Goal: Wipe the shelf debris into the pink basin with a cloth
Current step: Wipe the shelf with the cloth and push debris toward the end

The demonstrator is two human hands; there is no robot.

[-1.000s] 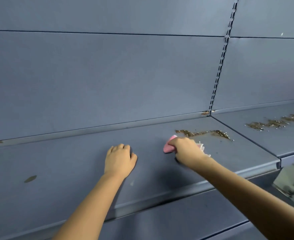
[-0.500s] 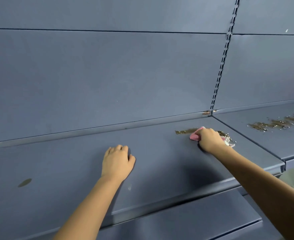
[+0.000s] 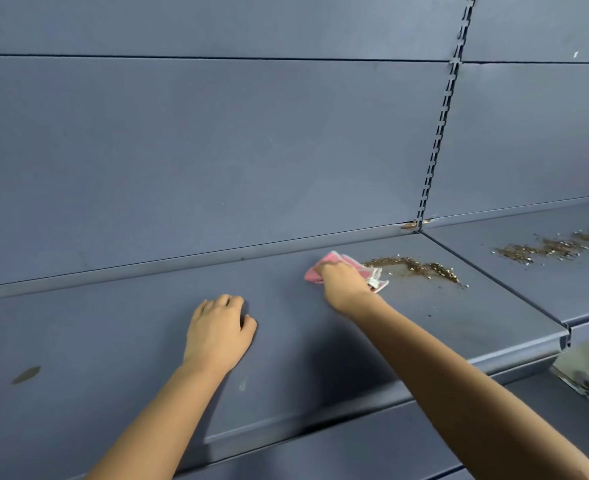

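Note:
My right hand [image 3: 343,284] grips a pink cloth [image 3: 331,259] pressed on the blue-grey shelf [image 3: 321,341], just left of a streak of brown and white debris [image 3: 418,266]. The cloth's white-edged corner [image 3: 376,277] sticks out toward the debris. My left hand [image 3: 218,330] rests flat on the shelf to the left, fingers slightly curled, holding nothing. No pink basin is in view.
A second debris streak [image 3: 549,249] lies on the neighbouring shelf [image 3: 563,289] to the right. A brown smudge [image 3: 26,374] marks the shelf at far left. A slotted upright [image 3: 440,133] divides the back panels. Something pale and blurred [image 3: 587,372] sits below at right.
My right hand went right into the debris with the cloth, then came back left, leaving the streak exposed to its right. The left hand stayed put.

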